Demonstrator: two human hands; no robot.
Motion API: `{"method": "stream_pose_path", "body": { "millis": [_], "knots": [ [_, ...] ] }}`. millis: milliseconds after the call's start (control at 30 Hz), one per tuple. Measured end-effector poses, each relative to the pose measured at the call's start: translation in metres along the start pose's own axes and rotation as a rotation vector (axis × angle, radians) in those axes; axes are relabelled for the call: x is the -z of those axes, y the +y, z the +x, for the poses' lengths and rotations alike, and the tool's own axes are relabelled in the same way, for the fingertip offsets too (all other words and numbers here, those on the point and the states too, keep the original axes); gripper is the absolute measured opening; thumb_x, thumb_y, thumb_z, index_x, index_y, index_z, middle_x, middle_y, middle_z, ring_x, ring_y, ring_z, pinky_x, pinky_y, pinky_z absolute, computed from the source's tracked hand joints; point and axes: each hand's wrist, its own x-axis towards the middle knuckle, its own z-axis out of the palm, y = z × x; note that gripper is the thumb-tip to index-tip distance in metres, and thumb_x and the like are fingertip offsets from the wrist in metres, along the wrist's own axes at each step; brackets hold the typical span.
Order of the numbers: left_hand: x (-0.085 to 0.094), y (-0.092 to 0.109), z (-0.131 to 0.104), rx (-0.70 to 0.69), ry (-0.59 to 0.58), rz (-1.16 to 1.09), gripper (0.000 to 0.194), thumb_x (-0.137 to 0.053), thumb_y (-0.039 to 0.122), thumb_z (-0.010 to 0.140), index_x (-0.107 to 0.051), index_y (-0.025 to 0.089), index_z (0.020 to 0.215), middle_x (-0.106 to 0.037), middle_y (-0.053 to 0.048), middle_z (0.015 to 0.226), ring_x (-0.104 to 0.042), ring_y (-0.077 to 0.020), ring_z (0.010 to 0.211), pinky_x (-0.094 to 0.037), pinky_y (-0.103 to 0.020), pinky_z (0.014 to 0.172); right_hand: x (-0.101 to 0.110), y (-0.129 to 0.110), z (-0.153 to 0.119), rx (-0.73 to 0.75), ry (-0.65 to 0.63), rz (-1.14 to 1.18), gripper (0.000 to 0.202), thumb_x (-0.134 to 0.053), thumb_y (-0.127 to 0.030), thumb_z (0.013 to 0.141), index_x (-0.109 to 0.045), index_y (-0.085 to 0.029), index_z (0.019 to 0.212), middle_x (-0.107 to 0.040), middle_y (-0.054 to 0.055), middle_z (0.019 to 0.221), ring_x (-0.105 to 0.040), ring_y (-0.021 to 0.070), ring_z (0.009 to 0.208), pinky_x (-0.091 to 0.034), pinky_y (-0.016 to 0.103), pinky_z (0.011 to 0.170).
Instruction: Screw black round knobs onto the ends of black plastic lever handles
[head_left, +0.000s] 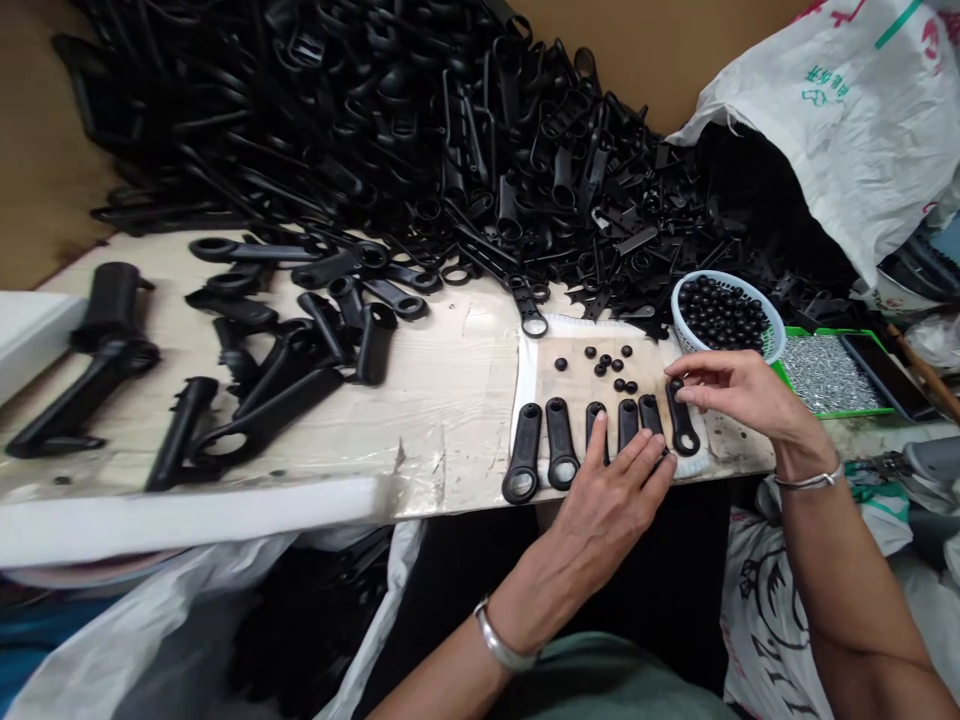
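Observation:
Several black plastic levers [527, 445], each with a ring at the near end, lie side by side on a white-edged mat [526, 375]. My left hand [611, 490] is flat over the middle ones, fingers stretched, covering their lower parts. At the row's right end, my right hand [739, 395] pinches thumb and forefinger around a small black knob [676, 384] at the top of the last lever [682, 425]. Whether the knob sits on that lever or is loose cannot be made out. Beyond the row lie several loose black knobs [602, 368].
A light-blue basket [780, 335] holds more black knobs. Beside it are a green tray [829, 412] of small metal pieces and a phone [885, 375]. A large heap of black plastic parts [390, 120] fills the back. Loose black handles [285, 400] lie at left.

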Motion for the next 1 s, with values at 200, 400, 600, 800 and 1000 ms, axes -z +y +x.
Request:
{"method": "stream_pose_path", "body": {
  "millis": [200, 400, 600, 800, 1000],
  "knots": [
    [0.004, 0.007, 0.012, -0.027, 0.008, 0.024, 0.033, -0.04, 0.01, 0.099, -0.056, 0.014, 0.129, -0.061, -0.012, 0.136, -0.053, -0.0244, 0.133, -0.021, -0.067, 0.117, -0.01, 0.02, -0.026, 0.019, 0.21, 0.249, 0.02, -0.078, -0.024, 0.071, -0.074, -0.02, 0.089, -0.072, 0.004, 0.096, -0.069, 0.0167, 0.086, -0.059, 0.032, 0.082],
    [0.002, 0.014, 0.031, -0.03, -0.105, 0.051, 0.038, -0.042, 0.006, 0.095, -0.053, 0.011, 0.132, -0.057, -0.015, 0.14, -0.055, -0.0276, 0.13, -0.025, -0.069, 0.115, -0.015, 0.034, -0.032, 0.113, 0.387, -0.012, 0.017, -0.072, -0.019, 0.076, -0.074, -0.021, 0.093, -0.069, 0.005, 0.099, -0.066, 0.0152, 0.083, -0.058, 0.028, 0.073],
    [-0.006, 0.016, 0.036, -0.034, -0.029, 0.046, 0.027, -0.042, 0.007, 0.096, -0.061, 0.009, 0.115, -0.068, -0.014, 0.123, -0.065, -0.0237, 0.116, -0.03, -0.059, 0.117, -0.02, 0.038, -0.027, 0.11, 0.436, -0.103, 0.013, -0.071, -0.021, 0.078, -0.073, -0.021, 0.09, -0.07, 0.005, 0.095, -0.065, 0.016, 0.079, -0.058, 0.03, 0.072],
    [-0.005, 0.016, 0.037, -0.03, -0.023, 0.039, 0.027, -0.042, 0.007, 0.096, -0.062, 0.009, 0.114, -0.068, -0.014, 0.122, -0.066, -0.0225, 0.114, -0.032, -0.054, 0.117, -0.024, 0.036, -0.018, 0.115, 0.415, -0.081, 0.012, -0.07, -0.026, 0.079, -0.072, -0.019, 0.089, -0.07, 0.004, 0.092, -0.065, 0.0156, 0.075, -0.058, 0.031, 0.072],
    [-0.007, 0.018, 0.036, -0.023, -0.066, 0.033, 0.029, -0.045, 0.007, 0.094, -0.061, 0.008, 0.119, -0.066, -0.016, 0.128, -0.063, -0.0234, 0.12, -0.038, -0.044, 0.114, -0.029, 0.035, -0.015, 0.164, 0.414, -0.224, 0.009, -0.068, -0.02, 0.08, -0.071, -0.019, 0.089, -0.07, 0.005, 0.091, -0.063, 0.0161, 0.072, -0.057, 0.032, 0.07]
  ]
}}
